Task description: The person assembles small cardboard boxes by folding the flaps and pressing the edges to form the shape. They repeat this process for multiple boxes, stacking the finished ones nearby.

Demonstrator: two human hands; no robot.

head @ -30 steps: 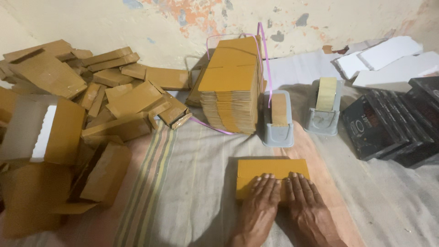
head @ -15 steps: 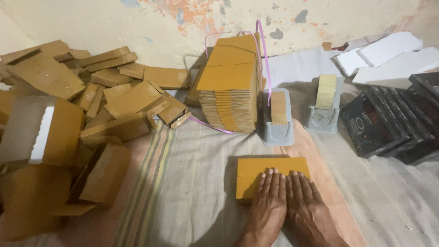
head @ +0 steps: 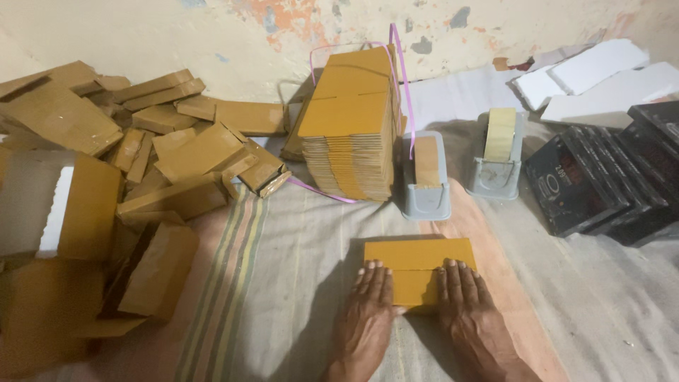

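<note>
While both palms press flat, the left hand (head: 368,311) and the right hand (head: 470,315) lie side by side on a flat yellow-brown cardboard blank (head: 419,263), fingers stretched out, gripping nothing, just bearing down on it. That blank sits on the striped cloth (head: 233,283) right in front of the person, near the bottom middle of the view. Just beyond it stands a tall stack of flat blanks (head: 351,127), looped by a pink strap (head: 397,78). Beside the stack, two grey tape dispensers: the nearer one (head: 426,177) touching the stack's right side, the second one (head: 498,152) a little further right. Off to the left, a loose heap of folded cardboard boxes (head: 127,177). Far right, dark boxes (head: 608,173) lie in a row, with white sheets (head: 601,78) behind them by the wall.
</note>
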